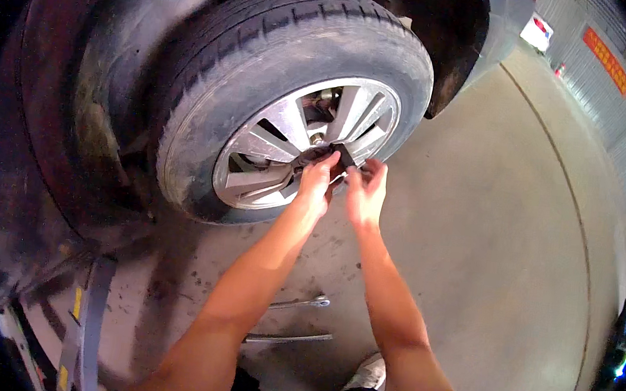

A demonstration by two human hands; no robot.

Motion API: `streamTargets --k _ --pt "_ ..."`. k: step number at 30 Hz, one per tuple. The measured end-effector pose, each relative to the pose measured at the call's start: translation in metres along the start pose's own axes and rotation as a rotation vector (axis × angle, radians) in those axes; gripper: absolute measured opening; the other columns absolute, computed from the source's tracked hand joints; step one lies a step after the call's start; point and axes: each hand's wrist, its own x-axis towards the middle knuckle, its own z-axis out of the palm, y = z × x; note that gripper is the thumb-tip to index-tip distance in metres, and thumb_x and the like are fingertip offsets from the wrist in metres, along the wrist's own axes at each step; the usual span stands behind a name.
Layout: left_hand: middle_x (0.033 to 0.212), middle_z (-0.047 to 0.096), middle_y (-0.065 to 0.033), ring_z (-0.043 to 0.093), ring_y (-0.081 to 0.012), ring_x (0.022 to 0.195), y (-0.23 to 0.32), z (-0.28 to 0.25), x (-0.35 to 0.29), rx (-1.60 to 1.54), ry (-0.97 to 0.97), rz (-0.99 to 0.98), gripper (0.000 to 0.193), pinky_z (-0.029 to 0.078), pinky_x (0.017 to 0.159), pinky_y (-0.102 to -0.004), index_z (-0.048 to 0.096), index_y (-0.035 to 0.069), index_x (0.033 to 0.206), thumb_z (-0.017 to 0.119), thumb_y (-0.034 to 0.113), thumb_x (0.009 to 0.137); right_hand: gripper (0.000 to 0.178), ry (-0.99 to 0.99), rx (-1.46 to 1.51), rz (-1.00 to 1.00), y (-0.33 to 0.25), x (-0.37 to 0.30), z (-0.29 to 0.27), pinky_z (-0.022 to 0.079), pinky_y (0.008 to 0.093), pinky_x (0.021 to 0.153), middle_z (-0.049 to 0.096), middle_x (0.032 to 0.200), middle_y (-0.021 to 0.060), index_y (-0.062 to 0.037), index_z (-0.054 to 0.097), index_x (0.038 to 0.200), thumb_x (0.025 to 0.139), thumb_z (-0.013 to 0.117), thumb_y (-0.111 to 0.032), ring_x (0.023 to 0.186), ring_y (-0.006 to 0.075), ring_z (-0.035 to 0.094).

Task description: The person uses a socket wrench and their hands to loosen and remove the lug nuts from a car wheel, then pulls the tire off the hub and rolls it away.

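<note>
A car body (61,99) fills the upper left, its dark wheel arch curving over and around the place where the hands meet. Under it, a concrete floor (488,233) spreads away to the right of the hands and below them.

The tyre (266,50) sits just above and to the left of the grip, its tread grooves facing up. Inside it is the silver wheel (265,147) with flat spokes, and the hands work right at its centre, where brake parts show through the gaps between the spokes.

Both forearms come up from the lower edge and meet at the hub. The left hand (318,185) has its fingers curled over a small dark block (343,156), which lies against the wheel's centre, directly above the fingertips. The right hand (366,189) is just beside the left one, its fingers bent and pinching at the right edge of the same block. Both hands are closed on it; how tight the hold is cannot be told.

Well below the grip, between the two forearms, a metal spanner (300,302) lies on the floor. A little lower lies a thin metal bar (289,338). Near the bottom edge a light shoe (370,372) rests on the floor.
</note>
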Motion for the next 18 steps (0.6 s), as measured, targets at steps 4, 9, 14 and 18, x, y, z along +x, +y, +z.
streamTargets --k 4,9,14,18 --pt "0.094 0.069 0.0016 0.063 -0.0150 0.085 -0.005 0.001 0.003 -0.004 0.000 -0.035 0.027 0.047 0.073 -0.0339 0.070 0.015 0.100 0.076 0.040 0.093 0.032 -0.120 -0.280 0.146 0.008 0.012 -0.002 0.056 0.0417 0.076 0.071 0.089 0.0234 0.0046 0.064 0.102 0.100 0.065 -0.027 0.082 0.0355 0.072" --pt "0.095 0.071 -0.0009 0.065 -0.0166 0.086 -0.009 0.003 0.007 0.107 0.028 0.101 0.024 0.052 0.076 -0.0344 0.072 0.012 0.102 0.082 0.029 0.089 0.032 -0.135 -0.478 -0.321 0.002 -0.010 -0.003 0.057 0.0330 0.064 0.072 0.083 0.0157 0.0008 0.058 0.119 0.098 0.068 -0.022 0.071 0.0254 0.073" --pt "0.089 0.071 -0.0041 0.063 -0.0223 0.077 0.007 -0.012 0.008 0.078 -0.116 -0.105 0.015 0.046 0.066 -0.0396 0.070 0.012 0.094 0.063 0.024 0.099 0.045 -0.263 0.432 0.353 0.030 0.012 0.002 0.058 0.0340 0.065 0.071 0.092 0.0065 0.0029 0.059 0.119 0.104 0.062 -0.039 0.077 0.0186 0.070" --pt "0.088 0.070 -0.0021 0.064 -0.0191 0.080 0.014 0.014 -0.014 0.181 0.029 -0.083 0.027 0.049 0.075 -0.0367 0.072 0.013 0.095 0.077 0.039 0.093 0.037 -0.225 -0.238 -0.156 0.020 0.017 -0.008 0.057 0.0408 0.071 0.071 0.098 0.0171 0.0025 0.060 0.113 0.100 0.067 -0.032 0.080 0.0280 0.070"
